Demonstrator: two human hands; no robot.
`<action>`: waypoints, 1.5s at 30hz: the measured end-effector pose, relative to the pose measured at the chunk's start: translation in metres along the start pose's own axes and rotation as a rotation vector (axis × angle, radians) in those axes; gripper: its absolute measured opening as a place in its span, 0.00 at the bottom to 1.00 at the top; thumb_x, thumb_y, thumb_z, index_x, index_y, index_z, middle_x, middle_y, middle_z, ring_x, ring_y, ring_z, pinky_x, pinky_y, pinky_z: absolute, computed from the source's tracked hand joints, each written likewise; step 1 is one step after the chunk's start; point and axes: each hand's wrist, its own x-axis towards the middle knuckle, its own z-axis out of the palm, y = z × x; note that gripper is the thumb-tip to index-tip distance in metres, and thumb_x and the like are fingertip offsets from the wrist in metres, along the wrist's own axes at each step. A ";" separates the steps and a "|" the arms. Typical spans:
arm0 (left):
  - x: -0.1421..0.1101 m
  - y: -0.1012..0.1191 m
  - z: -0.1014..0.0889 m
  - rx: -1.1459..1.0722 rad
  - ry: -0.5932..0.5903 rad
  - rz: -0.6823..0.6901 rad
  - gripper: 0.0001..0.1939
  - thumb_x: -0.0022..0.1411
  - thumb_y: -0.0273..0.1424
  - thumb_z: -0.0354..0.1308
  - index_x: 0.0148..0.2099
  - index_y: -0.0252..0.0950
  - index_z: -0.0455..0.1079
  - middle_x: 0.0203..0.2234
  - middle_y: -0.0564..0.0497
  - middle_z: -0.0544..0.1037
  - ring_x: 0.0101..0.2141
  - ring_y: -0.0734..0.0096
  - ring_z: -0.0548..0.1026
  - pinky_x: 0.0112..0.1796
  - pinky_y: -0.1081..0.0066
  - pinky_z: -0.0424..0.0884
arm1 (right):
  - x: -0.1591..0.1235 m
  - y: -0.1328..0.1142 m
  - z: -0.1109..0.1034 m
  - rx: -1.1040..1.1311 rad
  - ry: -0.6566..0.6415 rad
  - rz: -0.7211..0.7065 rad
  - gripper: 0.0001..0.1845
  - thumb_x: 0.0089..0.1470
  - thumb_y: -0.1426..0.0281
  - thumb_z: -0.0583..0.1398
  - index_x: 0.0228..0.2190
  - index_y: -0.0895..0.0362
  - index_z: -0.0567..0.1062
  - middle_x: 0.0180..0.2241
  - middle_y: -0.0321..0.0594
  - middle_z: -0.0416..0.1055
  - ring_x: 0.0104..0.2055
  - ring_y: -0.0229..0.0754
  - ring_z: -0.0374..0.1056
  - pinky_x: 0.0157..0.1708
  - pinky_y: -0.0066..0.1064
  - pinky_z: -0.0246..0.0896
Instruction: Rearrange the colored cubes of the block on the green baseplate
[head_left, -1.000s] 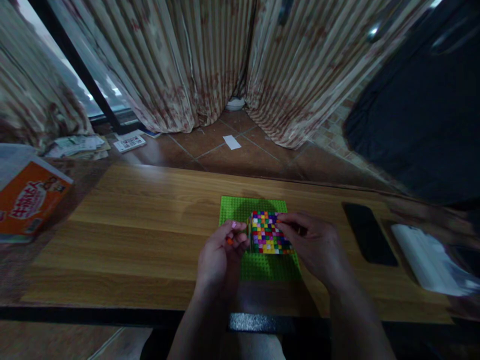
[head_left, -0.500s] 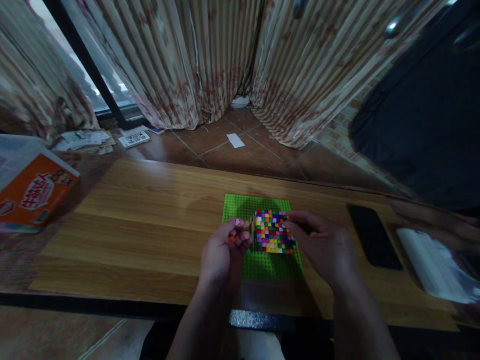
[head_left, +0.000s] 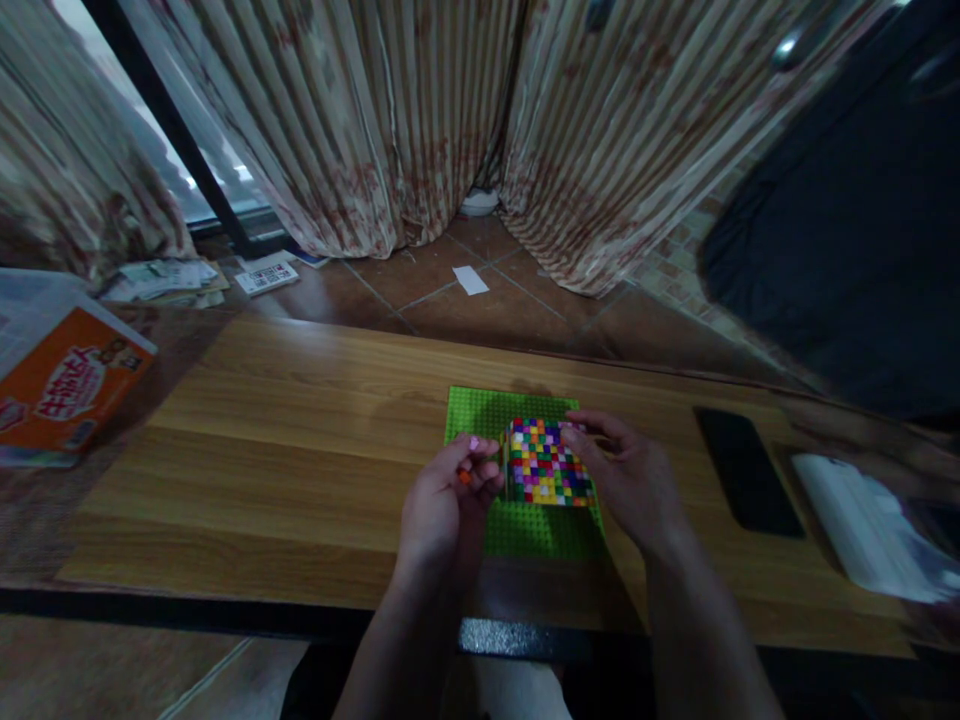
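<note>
A block built of many small multicoloured toy bricks [head_left: 546, 465] stands on a green studded baseplate [head_left: 540, 540]. My left hand [head_left: 448, 500] is at its left side with the fingers curled. Small loose bricks show in that hand, an orange one [head_left: 465, 477] and a pink one [head_left: 474, 443]. My right hand [head_left: 626, 470] is at the block's upper right corner, thumb and index finger close together on the top surface. Whatever lies between those fingertips is hidden. The right edge of the block is partly covered by this hand.
A black phone [head_left: 748, 470] and a white package [head_left: 862, 525] lie to the right on the wooden table [head_left: 285, 450]. A clear tub with an orange label [head_left: 82, 380] stands at the left. Curtains [head_left: 360, 130] hang beyond the table, and papers lie on the floor.
My right hand has shifted slightly left, its fingers now at the block's upper right corner. The left hand, block and baseplate look nearly the same.
</note>
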 end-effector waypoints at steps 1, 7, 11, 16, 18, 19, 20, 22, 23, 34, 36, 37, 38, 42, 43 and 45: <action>0.000 0.000 0.000 0.000 0.000 0.001 0.07 0.59 0.24 0.57 0.29 0.30 0.71 0.26 0.50 0.76 0.22 0.79 0.70 0.28 0.76 0.70 | 0.001 0.000 0.001 0.044 -0.007 0.024 0.22 0.50 0.51 0.65 0.39 0.54 0.81 0.38 0.43 0.79 0.40 0.48 0.73 0.40 0.40 0.67; -0.002 0.003 0.001 0.001 0.000 -0.005 0.08 0.60 0.25 0.57 0.28 0.30 0.71 0.25 0.50 0.76 0.22 0.79 0.70 0.28 0.76 0.70 | 0.003 -0.004 0.004 0.297 -0.032 0.144 0.22 0.39 0.54 0.71 0.34 0.55 0.82 0.30 0.39 0.79 0.33 0.43 0.72 0.34 0.35 0.67; -0.003 0.003 0.001 0.002 -0.005 -0.010 0.08 0.60 0.24 0.57 0.28 0.30 0.71 0.25 0.50 0.75 0.22 0.79 0.70 0.28 0.76 0.70 | 0.004 -0.005 0.003 0.331 -0.032 0.143 0.20 0.38 0.56 0.72 0.32 0.54 0.82 0.28 0.38 0.79 0.32 0.42 0.72 0.32 0.33 0.67; -0.001 0.000 -0.004 0.016 -0.056 0.002 0.06 0.58 0.27 0.62 0.29 0.30 0.72 0.26 0.51 0.75 0.24 0.79 0.70 0.29 0.76 0.70 | 0.004 -0.002 0.006 0.312 -0.008 0.113 0.20 0.38 0.56 0.72 0.32 0.55 0.82 0.29 0.39 0.80 0.32 0.42 0.72 0.32 0.34 0.68; 0.000 -0.001 -0.007 0.037 -0.113 0.005 0.07 0.55 0.29 0.65 0.30 0.30 0.73 0.28 0.51 0.76 0.25 0.79 0.71 0.31 0.75 0.71 | 0.003 -0.002 0.006 0.299 -0.010 0.102 0.20 0.39 0.56 0.72 0.33 0.55 0.82 0.30 0.40 0.80 0.33 0.43 0.73 0.33 0.34 0.68; 0.000 -0.002 -0.008 0.047 -0.136 0.008 0.08 0.54 0.31 0.67 0.30 0.30 0.74 0.28 0.51 0.76 0.25 0.79 0.71 0.32 0.75 0.71 | 0.003 -0.002 0.006 0.292 -0.014 0.091 0.20 0.41 0.56 0.71 0.34 0.55 0.82 0.31 0.41 0.81 0.33 0.44 0.73 0.33 0.35 0.69; 0.000 -0.003 -0.009 0.061 -0.155 0.012 0.10 0.53 0.32 0.69 0.31 0.31 0.74 0.28 0.51 0.76 0.25 0.80 0.70 0.32 0.75 0.70 | 0.003 -0.003 0.005 0.285 -0.008 0.076 0.19 0.43 0.56 0.70 0.34 0.55 0.82 0.32 0.41 0.81 0.34 0.44 0.74 0.34 0.36 0.69; 0.000 -0.003 -0.009 0.098 -0.175 0.033 0.12 0.51 0.35 0.70 0.31 0.31 0.74 0.27 0.52 0.74 0.23 0.81 0.67 0.30 0.75 0.68 | 0.002 -0.005 0.002 0.276 0.048 0.032 0.16 0.48 0.56 0.67 0.34 0.54 0.82 0.33 0.41 0.81 0.36 0.45 0.75 0.36 0.37 0.70; -0.001 -0.004 -0.008 0.120 -0.185 0.046 0.13 0.50 0.36 0.70 0.31 0.31 0.74 0.26 0.53 0.73 0.22 0.82 0.66 0.28 0.75 0.66 | 0.001 -0.007 0.000 0.272 0.091 0.004 0.15 0.51 0.56 0.65 0.33 0.54 0.82 0.34 0.41 0.81 0.37 0.45 0.75 0.38 0.38 0.70; -0.005 -0.007 -0.003 0.215 -0.305 0.053 0.16 0.54 0.41 0.68 0.31 0.31 0.75 0.20 0.57 0.65 0.19 0.84 0.55 0.24 0.75 0.55 | -0.025 -0.038 0.004 0.207 -0.093 -0.417 0.10 0.60 0.68 0.62 0.42 0.45 0.80 0.47 0.37 0.76 0.51 0.43 0.71 0.52 0.39 0.66; -0.005 -0.008 -0.003 0.225 -0.350 0.042 0.15 0.54 0.40 0.68 0.29 0.31 0.74 0.19 0.57 0.65 0.18 0.84 0.54 0.24 0.75 0.54 | -0.027 -0.040 0.008 0.167 -0.132 -0.439 0.10 0.60 0.68 0.62 0.43 0.46 0.80 0.47 0.39 0.75 0.52 0.44 0.71 0.52 0.40 0.66; -0.006 -0.008 -0.003 0.232 -0.369 0.036 0.15 0.54 0.39 0.68 0.28 0.32 0.74 0.19 0.58 0.64 0.18 0.84 0.54 0.24 0.75 0.54 | -0.027 -0.040 0.010 0.152 -0.142 -0.447 0.10 0.60 0.67 0.62 0.43 0.47 0.80 0.47 0.40 0.75 0.52 0.45 0.71 0.52 0.41 0.66; -0.006 -0.008 -0.003 0.240 -0.384 0.031 0.15 0.54 0.39 0.68 0.27 0.32 0.73 0.18 0.58 0.64 0.18 0.84 0.53 0.24 0.75 0.55 | -0.027 -0.041 0.012 0.143 -0.148 -0.453 0.10 0.60 0.67 0.62 0.43 0.47 0.80 0.47 0.40 0.76 0.51 0.45 0.71 0.52 0.42 0.67; -0.006 -0.008 -0.004 0.284 -0.407 0.025 0.16 0.54 0.41 0.68 0.25 0.33 0.72 0.18 0.58 0.63 0.18 0.83 0.53 0.25 0.73 0.56 | -0.027 -0.041 0.017 0.141 -0.156 -0.464 0.08 0.60 0.67 0.62 0.41 0.47 0.81 0.45 0.40 0.76 0.50 0.45 0.72 0.50 0.41 0.68; -0.006 -0.009 -0.004 0.292 -0.406 0.025 0.16 0.54 0.41 0.68 0.25 0.33 0.72 0.18 0.58 0.63 0.18 0.83 0.53 0.25 0.73 0.56 | -0.027 -0.041 0.017 0.147 -0.150 -0.462 0.07 0.59 0.67 0.63 0.39 0.46 0.81 0.45 0.39 0.76 0.49 0.44 0.72 0.50 0.41 0.68; -0.006 -0.009 -0.004 0.301 -0.387 0.028 0.15 0.54 0.41 0.68 0.27 0.33 0.74 0.18 0.58 0.64 0.18 0.83 0.53 0.25 0.73 0.55 | -0.026 -0.040 0.014 0.173 -0.125 -0.439 0.06 0.58 0.67 0.64 0.37 0.46 0.82 0.44 0.38 0.77 0.48 0.44 0.73 0.49 0.40 0.69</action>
